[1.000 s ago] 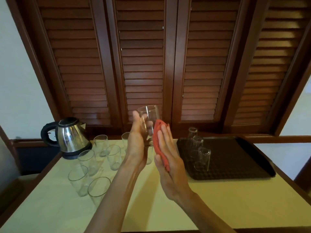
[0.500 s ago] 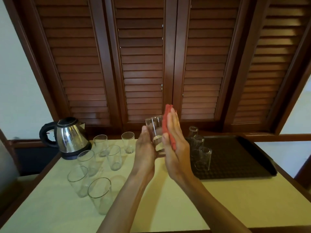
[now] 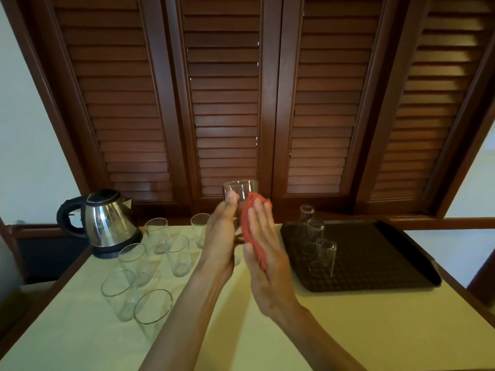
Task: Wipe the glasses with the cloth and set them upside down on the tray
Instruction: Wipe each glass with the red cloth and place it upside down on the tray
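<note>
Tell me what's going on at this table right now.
A person is wiping a drinking glass held up in the left hand, while the right hand presses a red cloth against its side. Three glasses already stand upside down on the dark tray. Six more glasses wait upright on the table beside the steel kettle.

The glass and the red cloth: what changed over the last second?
The right hand slid the cloth up the held glass, then back down. The left hand kept its grip on the glass throughout. The tray, its three upturned glasses and the kettle stayed put.
</note>
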Motion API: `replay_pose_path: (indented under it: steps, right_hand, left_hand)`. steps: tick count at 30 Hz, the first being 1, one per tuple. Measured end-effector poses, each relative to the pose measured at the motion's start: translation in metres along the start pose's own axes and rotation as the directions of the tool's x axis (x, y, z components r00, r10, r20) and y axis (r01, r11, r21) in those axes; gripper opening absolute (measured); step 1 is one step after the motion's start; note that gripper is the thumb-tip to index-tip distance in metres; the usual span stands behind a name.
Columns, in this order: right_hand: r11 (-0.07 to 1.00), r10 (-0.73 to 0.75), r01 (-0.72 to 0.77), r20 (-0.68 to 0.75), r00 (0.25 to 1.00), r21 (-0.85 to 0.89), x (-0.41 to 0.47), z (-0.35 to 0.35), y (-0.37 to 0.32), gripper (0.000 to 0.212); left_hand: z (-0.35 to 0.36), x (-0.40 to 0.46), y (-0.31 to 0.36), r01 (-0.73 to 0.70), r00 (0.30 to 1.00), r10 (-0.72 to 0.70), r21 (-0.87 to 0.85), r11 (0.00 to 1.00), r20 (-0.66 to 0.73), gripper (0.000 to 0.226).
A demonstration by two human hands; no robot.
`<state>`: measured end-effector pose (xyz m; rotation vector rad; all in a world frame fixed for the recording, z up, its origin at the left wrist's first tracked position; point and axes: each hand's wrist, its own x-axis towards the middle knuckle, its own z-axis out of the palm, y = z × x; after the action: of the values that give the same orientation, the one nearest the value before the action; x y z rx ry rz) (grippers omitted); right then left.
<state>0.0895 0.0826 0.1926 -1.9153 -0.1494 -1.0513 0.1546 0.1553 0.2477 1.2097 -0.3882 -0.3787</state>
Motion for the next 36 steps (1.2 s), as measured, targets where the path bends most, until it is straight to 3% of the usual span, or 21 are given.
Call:
replay_pose_path:
  steps: [3,8,11,13,15,18,20,22,24,27,32,34,36]
  right_hand:
    - [0.994,0.091,-0.082,-0.133,0.987,0.073,0.034,-0.006,-0.01,0.055]
    - [0.997,-0.024,0.022,0.033,0.999,0.069,-0.004,0.001,-0.009,0.061]
    - [0.976,0.148,-0.132,-0.083,0.985,0.173,0.019,-0.004,-0.004,0.065]
    - [0.98,0.17,-0.152,-0.143,0.975,0.129,0.039,-0.006,-0.011,0.061]
    - [0.995,0.092,-0.089,-0.089,0.992,0.035,0.029,0.001,-0.017,0.063]
    - [1.0,0.0,0.0,0.044,0.999,-0.008,-0.011,0.008,-0.014,0.065]
    - [0.997,0.07,-0.069,-0.014,0.997,0.031,-0.004,0.004,-0.007,0.061]
    - [0.978,0.188,-0.174,-0.116,0.975,0.118,0.024,-0.007,-0.008,0.058]
    - [0.992,0.111,-0.102,-0.132,0.985,0.075,0.032,-0.009,-0.014,0.058]
    - [0.998,-0.044,0.043,-0.007,0.999,-0.052,0.006,0.0,-0.01,0.06]
    - [0.998,0.066,-0.067,-0.129,0.989,0.003,0.037,-0.009,-0.012,0.058]
    - [0.995,-0.039,0.031,-0.08,0.996,-0.1,0.028,-0.003,-0.013,0.058]
    - [0.991,-0.092,0.09,-0.013,0.996,-0.104,0.006,0.0,-0.008,0.061]
  left_hand:
    - [0.004,-0.009,-0.011,0.078,0.992,-0.076,-0.022,0.997,0.099,0.062]
    - [-0.004,0.005,0.006,-0.039,0.998,0.046,-0.157,0.987,0.039,0.059]
    - [-0.001,0.003,-0.006,-0.044,0.998,0.046,-0.031,0.999,0.052,0.055]
    - [0.005,-0.003,-0.011,0.008,0.995,-0.01,0.019,1.0,0.097,0.057]
    - [0.005,0.001,-0.006,0.032,0.992,-0.03,-0.007,0.999,0.123,0.062]
    - [0.002,0.013,0.006,0.024,1.0,-0.026,-0.133,0.991,-0.013,0.064]
    - [0.001,0.012,-0.001,0.003,0.999,-0.011,-0.155,0.988,-0.053,0.078]
    - [0.004,0.004,-0.011,-0.011,1.0,0.008,-0.121,0.993,-0.024,0.074]
    - [0.005,0.003,-0.019,-0.001,0.999,0.005,-0.101,0.995,0.043,0.063]
    - [0.0,0.006,-0.011,-0.027,0.997,0.036,-0.133,0.991,0.065,0.062]
    - [0.009,-0.001,-0.016,-0.039,0.999,0.04,-0.025,0.999,0.026,0.059]
    - [0.009,-0.002,-0.011,0.043,0.998,-0.038,-0.129,0.991,0.041,0.056]
    - [0.004,0.0,0.001,0.04,0.998,-0.028,-0.205,0.978,0.06,0.055]
